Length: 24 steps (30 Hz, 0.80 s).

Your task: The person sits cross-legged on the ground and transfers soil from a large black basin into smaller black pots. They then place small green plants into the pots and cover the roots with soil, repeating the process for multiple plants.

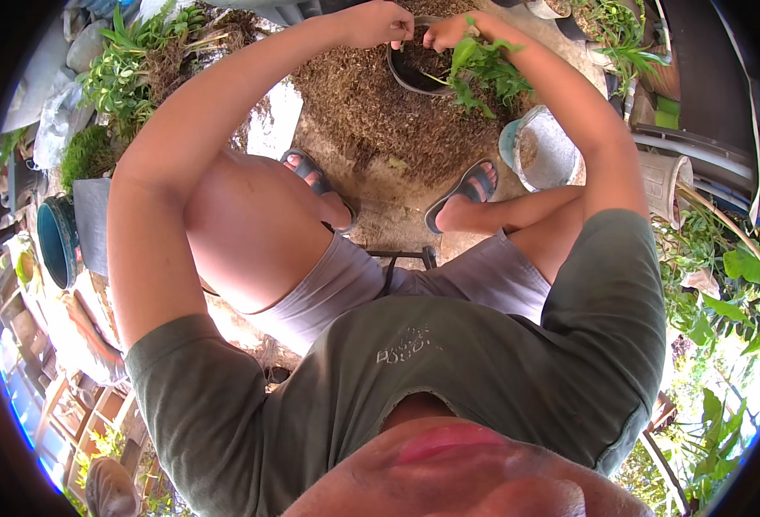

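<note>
A round dark plant pot (412, 87), partly filled with dark soil (433, 59), stands at the top middle. My left hand (386, 24) is over its left rim, the thumb and fingers curled close together; whether they pinch something small is unclear. Over the pot's right side is my right hand (451, 33), its fingers bent down towards the soil, and its grip cannot be made out. A leafy green plant (486, 68) leans over the right rim beneath my right wrist, a pale stem reaching into the pot.
Loose brown coir-like material (360, 110) covers the ground around the pot, in front of my sandalled feet. A whitish bucket (544, 152) stands right of it. Leafy plants (118, 81) with exposed roots lie at upper left. A dark teal bucket (56, 242) is farther left.
</note>
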Tool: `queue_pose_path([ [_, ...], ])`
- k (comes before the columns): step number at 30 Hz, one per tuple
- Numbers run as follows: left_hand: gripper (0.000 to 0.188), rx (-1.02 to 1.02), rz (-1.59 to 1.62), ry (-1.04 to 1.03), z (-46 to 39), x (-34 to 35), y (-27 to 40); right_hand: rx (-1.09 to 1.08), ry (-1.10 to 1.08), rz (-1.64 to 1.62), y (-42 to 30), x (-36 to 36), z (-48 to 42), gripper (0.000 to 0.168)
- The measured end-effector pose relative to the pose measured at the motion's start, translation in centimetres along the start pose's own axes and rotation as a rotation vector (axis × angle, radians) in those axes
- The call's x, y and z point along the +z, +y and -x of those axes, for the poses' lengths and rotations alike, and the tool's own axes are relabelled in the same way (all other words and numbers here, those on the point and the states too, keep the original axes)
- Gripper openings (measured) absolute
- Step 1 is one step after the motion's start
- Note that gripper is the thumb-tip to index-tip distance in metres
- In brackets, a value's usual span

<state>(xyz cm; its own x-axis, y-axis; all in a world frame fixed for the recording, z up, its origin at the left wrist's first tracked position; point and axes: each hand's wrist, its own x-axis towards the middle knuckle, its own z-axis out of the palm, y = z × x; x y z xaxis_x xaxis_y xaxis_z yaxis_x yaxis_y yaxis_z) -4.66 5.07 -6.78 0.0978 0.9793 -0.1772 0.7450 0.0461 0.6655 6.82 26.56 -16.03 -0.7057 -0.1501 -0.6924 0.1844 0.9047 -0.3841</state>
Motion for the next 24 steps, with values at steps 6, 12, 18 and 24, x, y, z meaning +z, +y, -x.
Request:
queue_pose_path([
  [6,0.02,0.018,-0.021,-0.007,0.1,-0.9,-0.1,-0.002,0.195,-0.164,-0.3,-0.3,-0.2,0.015],
  [12,0.02,0.036,-0.112,0.017,0.4,-2.4,-1.0,-0.015,0.159,-0.039,-2.2,-1.8,0.5,0.038],
  [18,0.021,0.045,-0.087,-0.003,0.5,-1.9,-2.5,-0.015,0.02,-0.018,-6.9,-1.5,1.6,0.039],
  [24,0.023,0.167,-0.044,0.014,-1.6,-1.5,-1.1,-0.15,0.151,-0.009,-0.2,-0.1,-1.1,0.04],
])
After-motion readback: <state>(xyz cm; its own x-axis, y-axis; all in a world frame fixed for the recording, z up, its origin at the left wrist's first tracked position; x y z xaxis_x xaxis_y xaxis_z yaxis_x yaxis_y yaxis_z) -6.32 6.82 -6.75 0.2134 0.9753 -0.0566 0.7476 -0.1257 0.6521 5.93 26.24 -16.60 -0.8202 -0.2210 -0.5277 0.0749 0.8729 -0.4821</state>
